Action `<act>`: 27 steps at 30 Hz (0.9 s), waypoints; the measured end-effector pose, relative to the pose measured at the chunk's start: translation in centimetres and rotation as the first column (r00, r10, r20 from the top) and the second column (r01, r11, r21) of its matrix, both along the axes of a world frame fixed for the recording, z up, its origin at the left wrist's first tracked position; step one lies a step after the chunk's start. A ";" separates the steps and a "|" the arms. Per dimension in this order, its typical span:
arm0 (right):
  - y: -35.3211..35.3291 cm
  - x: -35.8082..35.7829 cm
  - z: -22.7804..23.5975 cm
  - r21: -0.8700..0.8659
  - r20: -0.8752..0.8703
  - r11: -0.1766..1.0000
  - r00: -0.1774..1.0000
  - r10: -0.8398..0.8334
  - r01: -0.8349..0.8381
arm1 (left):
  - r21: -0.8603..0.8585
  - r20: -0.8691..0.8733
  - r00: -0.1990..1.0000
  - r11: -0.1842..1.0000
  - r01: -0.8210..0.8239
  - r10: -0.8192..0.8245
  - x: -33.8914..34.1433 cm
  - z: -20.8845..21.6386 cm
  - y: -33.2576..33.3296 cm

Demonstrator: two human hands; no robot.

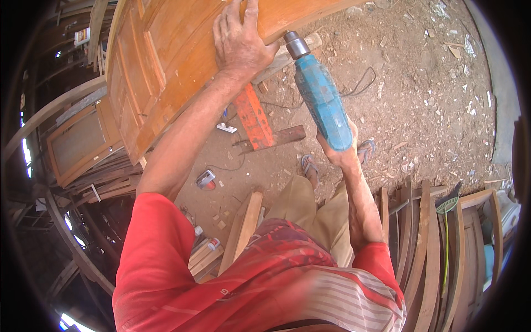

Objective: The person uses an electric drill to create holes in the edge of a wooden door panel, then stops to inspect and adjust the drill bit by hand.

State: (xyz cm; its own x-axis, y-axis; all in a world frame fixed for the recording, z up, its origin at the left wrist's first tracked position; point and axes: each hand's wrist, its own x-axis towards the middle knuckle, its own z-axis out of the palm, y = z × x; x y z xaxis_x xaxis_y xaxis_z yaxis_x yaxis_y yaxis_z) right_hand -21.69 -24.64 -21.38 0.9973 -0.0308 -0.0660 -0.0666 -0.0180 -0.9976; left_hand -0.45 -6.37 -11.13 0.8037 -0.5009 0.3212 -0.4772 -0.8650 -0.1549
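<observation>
My left hand (240,41) lies flat on an orange-brown panelled wooden door (177,36), close to its edge, with the fingers stretched out and nothing gripped. In my right hand (338,154) is a teal power drill (321,97), held by its rear end; the tool hides most of my fingers. Its metal chuck (297,44) points away from me toward the door's edge, just right of my left thumb. Whether a bit touches the wood I cannot make out. Below the door, an orange-painted support beam (254,117) rests by a dark wooden bar (285,136).
A thin cable (359,86) runs over the dirt floor (420,105), which is strewn with wood chips. A small power tool (205,178) lies left of my feet. Timber planks (423,238) stand at the right, beside a green net-headed racket (447,206). A framed panel (80,141) leans at the left.
</observation>
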 end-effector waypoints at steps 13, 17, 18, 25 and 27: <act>-0.4 -0.3 -0.5 -0.045 -0.011 0.997 0.998 0.068 -0.069 | 0.007 -0.020 1.000 1.000 0.005 -0.005 -0.2 0.2 0.0; 0.1 0.1 0.2 0.003 0.029 1.000 0.999 -0.018 0.018 | 0.003 -0.021 1.000 1.000 0.004 -0.004 -0.1 0.1 0.0; 0.0 0.1 0.1 -0.013 0.035 1.000 0.999 -0.003 0.003 | 0.004 -0.023 1.000 1.000 0.005 -0.005 -0.1 0.1 0.0; 0.0 0.2 -0.3 -0.034 0.080 0.999 0.997 0.009 -0.006 | -0.001 -0.016 1.000 1.000 0.005 -0.005 -0.3 0.2 -0.2; 0.0 0.0 0.1 0.026 0.013 1.000 1.000 0.005 -0.005 | 0.000 -0.019 1.000 1.000 -0.003 0.003 -0.2 0.2 -0.1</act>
State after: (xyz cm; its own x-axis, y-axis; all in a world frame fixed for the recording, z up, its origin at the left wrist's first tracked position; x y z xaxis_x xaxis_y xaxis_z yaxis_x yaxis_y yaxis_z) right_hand -21.68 -24.68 -21.31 0.9982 -0.0241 -0.0542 -0.0540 0.0079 -0.9985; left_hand -0.70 -6.51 -10.93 0.8108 -0.4990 0.3059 -0.4779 -0.8662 -0.1463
